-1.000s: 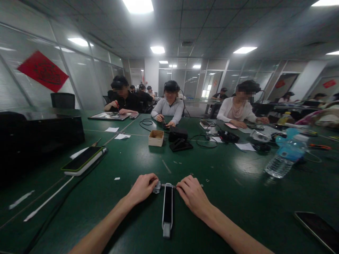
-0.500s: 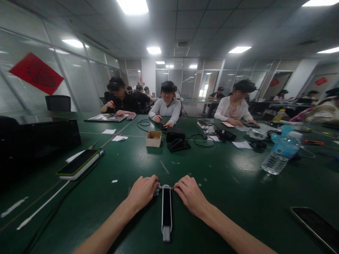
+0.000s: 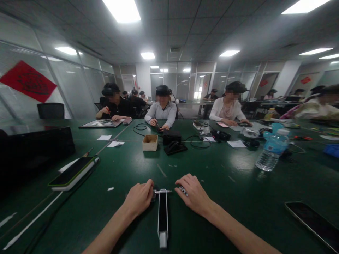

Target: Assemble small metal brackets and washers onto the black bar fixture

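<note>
A long, narrow piece with a white frame and a black strip [image 3: 163, 215] lies lengthwise on the green table [image 3: 212, 218], its near end capped in grey. A thin metal rod [image 3: 166, 191] crosses its far end. My left hand [image 3: 140, 194] is closed round the rod's left end, by a greyish, partly see-through part [image 3: 154, 195] mostly hidden by the fingers. To the right, apart from the rod, my right hand [image 3: 194, 192] rests low with its fingers spread. Small black-and-white pieces [image 3: 183, 191] show between its thumb and fingers; I cannot tell whether it grips them.
Behind the hands stand a small open box [image 3: 150, 143] and a black case [image 3: 172, 137]. A water bottle [image 3: 270, 153] and a phone [image 3: 312, 224] are on the right. At left lies a green-edged phone [image 3: 72, 173] on a white block. Several people sit across the table.
My right hand has let go of the rod's right end, which now shows bare, and has shifted slightly right. The left hand keeps its grip. The whole view has tilted and turned a little.
</note>
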Available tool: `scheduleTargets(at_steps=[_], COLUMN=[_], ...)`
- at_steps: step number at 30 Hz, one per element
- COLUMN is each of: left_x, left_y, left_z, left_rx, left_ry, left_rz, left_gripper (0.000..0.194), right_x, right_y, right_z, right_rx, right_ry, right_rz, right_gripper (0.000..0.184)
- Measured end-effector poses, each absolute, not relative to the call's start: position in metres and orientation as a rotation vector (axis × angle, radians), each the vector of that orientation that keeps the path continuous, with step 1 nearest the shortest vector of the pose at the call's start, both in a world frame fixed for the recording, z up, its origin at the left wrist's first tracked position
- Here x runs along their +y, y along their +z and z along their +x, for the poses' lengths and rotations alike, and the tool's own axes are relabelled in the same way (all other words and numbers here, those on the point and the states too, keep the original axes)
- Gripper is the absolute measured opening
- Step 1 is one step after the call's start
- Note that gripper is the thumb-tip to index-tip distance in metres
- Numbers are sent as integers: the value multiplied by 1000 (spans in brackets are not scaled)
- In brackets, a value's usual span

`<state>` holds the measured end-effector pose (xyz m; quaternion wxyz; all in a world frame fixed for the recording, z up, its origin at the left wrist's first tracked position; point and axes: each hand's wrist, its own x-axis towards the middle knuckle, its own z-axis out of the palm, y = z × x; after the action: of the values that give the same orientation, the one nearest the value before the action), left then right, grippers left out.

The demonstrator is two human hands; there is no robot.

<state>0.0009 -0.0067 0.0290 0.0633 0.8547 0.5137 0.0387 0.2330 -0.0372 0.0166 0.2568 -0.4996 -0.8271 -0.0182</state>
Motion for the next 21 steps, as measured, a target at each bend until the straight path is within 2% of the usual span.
scheduleTargets(at_steps=[7, 21], left_x=[-7, -6], left_y=[27, 23], left_z=[-3, 0], left_rx=[1330, 1317], left_ry=[270, 334], left_rz=[2644, 2624], left_gripper=[17, 15], right_x=[-40, -41], right_y=[24, 11], right_z=[250, 225], right_rx=[-2349, -2258], right_ry=[114, 194], right_rz=[-1444, -1451], right_gripper=[11, 7])
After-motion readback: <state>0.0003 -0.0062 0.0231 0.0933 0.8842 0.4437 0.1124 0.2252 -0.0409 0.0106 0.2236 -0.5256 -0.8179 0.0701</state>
